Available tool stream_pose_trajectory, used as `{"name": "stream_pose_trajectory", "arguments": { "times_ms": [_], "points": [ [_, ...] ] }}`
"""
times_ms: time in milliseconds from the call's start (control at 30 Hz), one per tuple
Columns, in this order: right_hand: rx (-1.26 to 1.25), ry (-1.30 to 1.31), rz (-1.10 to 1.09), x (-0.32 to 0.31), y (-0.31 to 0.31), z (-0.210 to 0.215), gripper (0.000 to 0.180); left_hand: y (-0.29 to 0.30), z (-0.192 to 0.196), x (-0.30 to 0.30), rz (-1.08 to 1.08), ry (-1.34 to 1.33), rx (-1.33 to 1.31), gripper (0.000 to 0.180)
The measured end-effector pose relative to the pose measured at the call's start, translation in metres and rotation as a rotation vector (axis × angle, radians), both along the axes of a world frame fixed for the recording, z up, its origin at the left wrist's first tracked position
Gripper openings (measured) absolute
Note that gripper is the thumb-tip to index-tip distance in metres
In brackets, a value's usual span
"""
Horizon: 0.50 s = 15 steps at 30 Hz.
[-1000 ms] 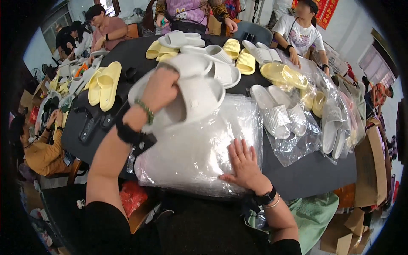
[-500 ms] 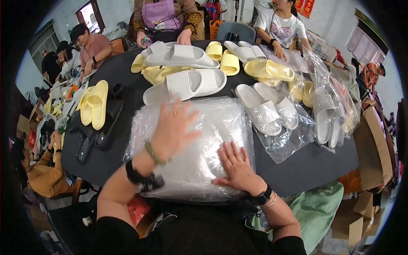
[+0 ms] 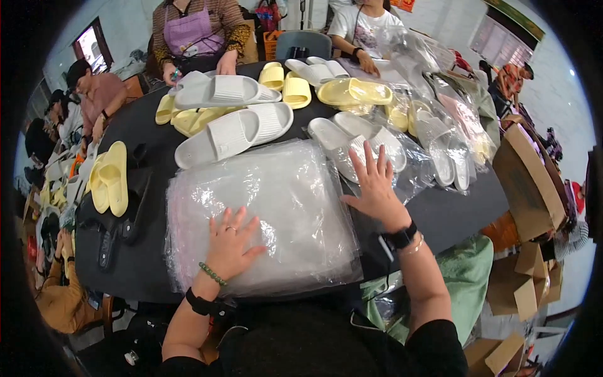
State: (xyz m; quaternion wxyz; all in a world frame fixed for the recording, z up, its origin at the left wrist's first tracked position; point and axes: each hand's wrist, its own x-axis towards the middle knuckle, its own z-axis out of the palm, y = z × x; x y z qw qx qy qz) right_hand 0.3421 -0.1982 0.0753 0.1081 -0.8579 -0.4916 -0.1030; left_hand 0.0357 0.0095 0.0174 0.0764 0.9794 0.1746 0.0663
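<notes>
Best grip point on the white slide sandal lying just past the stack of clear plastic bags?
Probably the wide ribbed strap of the white slide sandal, pinched from above. It lies flat, sole down, on the black table, so the strap arches up clear, toe opening toward the person's left. The right hand is nearer than the left hand.

Both bare forearms come up from the lower edge. The left hand [image 3: 231, 242] lies flat, palm down, fingers spread and pointing up and slightly right; its wrist wears a green bead bracelet and a black band. The right hand [image 3: 375, 185] is also open, palm down, fingers fanned and reaching forward; its wrist wears a black watch and thin bangles.
</notes>
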Motion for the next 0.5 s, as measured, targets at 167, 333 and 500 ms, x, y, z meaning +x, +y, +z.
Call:
{"name": "stream_pose_trajectory", "arguments": {
  "times_ms": [167, 333, 500],
  "points": [
    [-0.343, 0.149, -0.231, 0.028, 0.003, -0.013, 0.106, 0.000, -0.001, 0.003, 0.001, -0.041, -0.014, 0.068],
    [-0.053, 0.092, -0.164, 0.048, -0.003, -0.038, 0.104, -0.001, -0.005, 0.003, -0.014, -0.060, -0.011, 0.068],
    [-0.150, 0.151, -0.188, 0.039, 0.013, -0.006, 0.108, -0.001, -0.006, -0.001, 0.014, -0.044, 0.014, 0.070]
  ]
}}
